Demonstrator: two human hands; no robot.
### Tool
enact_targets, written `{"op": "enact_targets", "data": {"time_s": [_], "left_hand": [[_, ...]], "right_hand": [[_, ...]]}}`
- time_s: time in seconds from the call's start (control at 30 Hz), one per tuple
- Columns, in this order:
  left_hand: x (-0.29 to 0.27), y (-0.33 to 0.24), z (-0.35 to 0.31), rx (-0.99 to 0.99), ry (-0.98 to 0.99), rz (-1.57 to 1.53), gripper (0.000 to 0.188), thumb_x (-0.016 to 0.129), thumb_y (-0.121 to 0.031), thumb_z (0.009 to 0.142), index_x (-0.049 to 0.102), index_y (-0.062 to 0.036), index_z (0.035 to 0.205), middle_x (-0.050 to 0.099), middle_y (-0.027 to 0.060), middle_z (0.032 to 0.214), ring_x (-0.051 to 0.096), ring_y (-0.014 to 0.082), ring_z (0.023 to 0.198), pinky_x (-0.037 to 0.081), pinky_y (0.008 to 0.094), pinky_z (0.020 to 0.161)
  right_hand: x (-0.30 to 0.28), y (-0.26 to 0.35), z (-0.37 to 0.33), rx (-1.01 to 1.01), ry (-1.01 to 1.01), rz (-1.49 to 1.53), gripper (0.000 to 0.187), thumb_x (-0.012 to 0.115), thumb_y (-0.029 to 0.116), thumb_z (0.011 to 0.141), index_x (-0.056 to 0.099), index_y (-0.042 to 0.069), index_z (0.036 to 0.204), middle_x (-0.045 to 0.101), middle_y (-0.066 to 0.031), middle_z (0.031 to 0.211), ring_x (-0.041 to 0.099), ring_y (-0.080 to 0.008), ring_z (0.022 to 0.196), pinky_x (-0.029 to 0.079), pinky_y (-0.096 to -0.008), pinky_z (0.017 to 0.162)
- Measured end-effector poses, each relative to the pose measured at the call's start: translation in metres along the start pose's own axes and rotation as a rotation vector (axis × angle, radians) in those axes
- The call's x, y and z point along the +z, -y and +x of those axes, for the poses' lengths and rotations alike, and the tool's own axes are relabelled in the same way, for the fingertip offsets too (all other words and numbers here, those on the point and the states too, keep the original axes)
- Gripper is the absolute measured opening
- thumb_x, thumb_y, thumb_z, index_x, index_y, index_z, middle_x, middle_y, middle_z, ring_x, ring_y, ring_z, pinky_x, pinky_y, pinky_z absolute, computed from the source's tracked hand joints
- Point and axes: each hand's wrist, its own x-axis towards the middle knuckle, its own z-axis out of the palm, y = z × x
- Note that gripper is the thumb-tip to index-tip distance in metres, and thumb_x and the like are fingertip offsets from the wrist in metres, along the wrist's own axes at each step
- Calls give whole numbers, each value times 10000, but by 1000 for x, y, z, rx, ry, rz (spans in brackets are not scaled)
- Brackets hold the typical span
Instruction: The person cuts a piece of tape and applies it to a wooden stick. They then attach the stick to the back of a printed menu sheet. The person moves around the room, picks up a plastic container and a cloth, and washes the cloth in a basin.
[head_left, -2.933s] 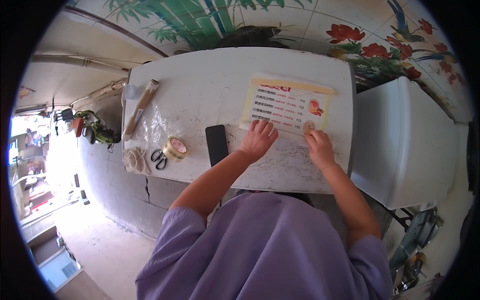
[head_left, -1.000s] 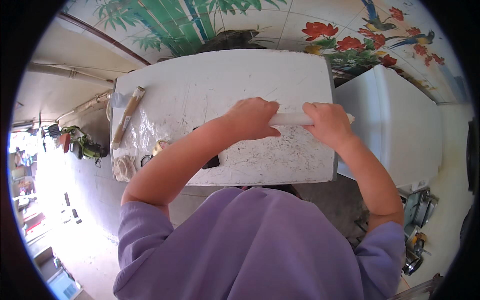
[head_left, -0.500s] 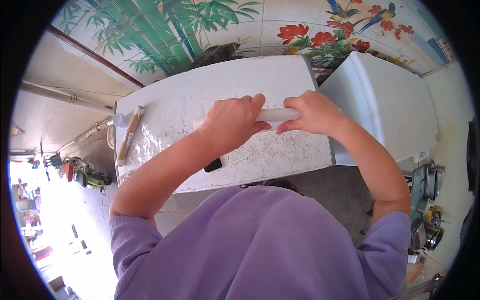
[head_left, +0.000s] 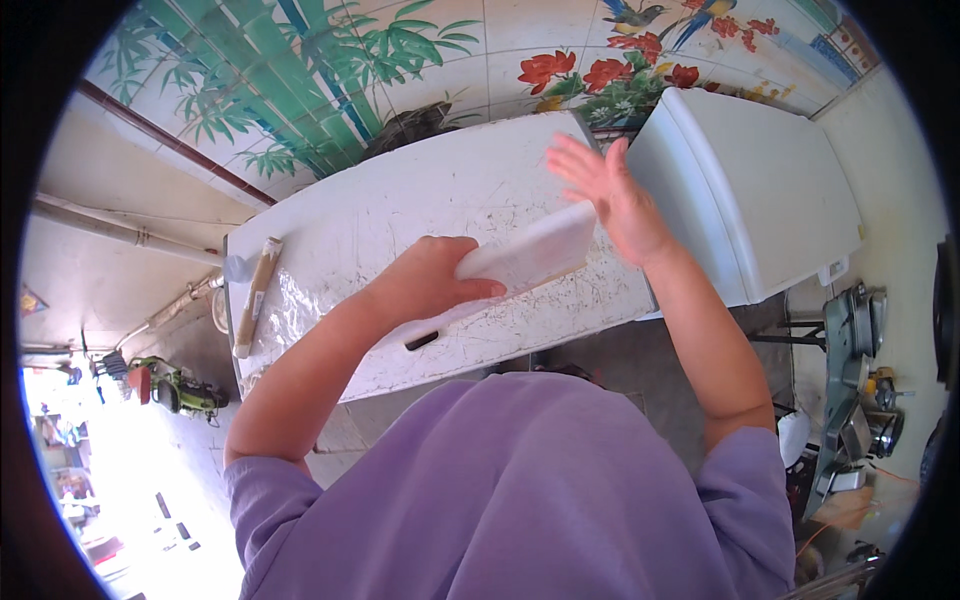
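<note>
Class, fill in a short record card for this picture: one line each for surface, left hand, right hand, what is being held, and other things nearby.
Surface: scratched white tabletop
Left hand: left hand grips one end of the rolled white paper sheet
Right hand: right hand open, fingers spread, at the roll's other end
Held thing: roll lies tilted above the table
Nearby: wooden rolling stick at the table's left edge; flat black phone partly hidden under the left hand; white appliance on the right

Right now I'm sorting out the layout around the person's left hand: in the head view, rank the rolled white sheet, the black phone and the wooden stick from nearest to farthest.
From the left hand:
1. Rolled white sheet: gripped in that hand, extending to its right.
2. Black phone: on the table's near edge, just below the hand, mostly hidden.
3. Wooden stick: far left end of the table.
</note>
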Motion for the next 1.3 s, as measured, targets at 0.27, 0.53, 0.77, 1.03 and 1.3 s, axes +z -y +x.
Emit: {"op": "enact_targets", "data": {"time_s": [0.27,0.53,0.77,1.03,1.3], "left_hand": [[-9,-12,1,-10,-15,58,507,761,-434,803,683,20,1013,687,201,834,666,310,791,503,390,741],[-18,-26,14,-164,293,128,501,779,-433,766,710,-8,1022,707,156,920,664,299,869,495,384,790],[6,-7,13,109,-43,437,437,793,-382,750,624,-18,923,681,162,850,651,347,839,494,446,725],[0,-17,23,-102,152,69,423,796,-370,756,560,-24,823,661,141,802,648,336,799,498,429,676],[17,-19,31,-48,-125,431,535,797,-488,724,564,-38,894,673,137,867,653,318,826,509,426,703]], "right_hand": [[13,2,-8,-114,72,-188,844,235,699,942,367,61,1479,385,-186,1506,319,-293,1429,236,-417,1151],[34,14,-24,-821,298,-1347,492,752,340,777,620,70,1167,593,-86,992,594,-277,1025,444,-383,942],[21,-5,-22,-310,381,-1125,394,735,399,812,598,60,959,605,-137,710,610,-311,658,473,-412,601],[8,-4,-23,-658,219,-1180,417,729,427,831,621,31,904,609,-145,696,614,-313,640,460,-415,596],[-12,14,-10,270,502,-984,395,769,398,783,652,56,939,644,-104,809,623,-283,710,491,-397,642]]}}
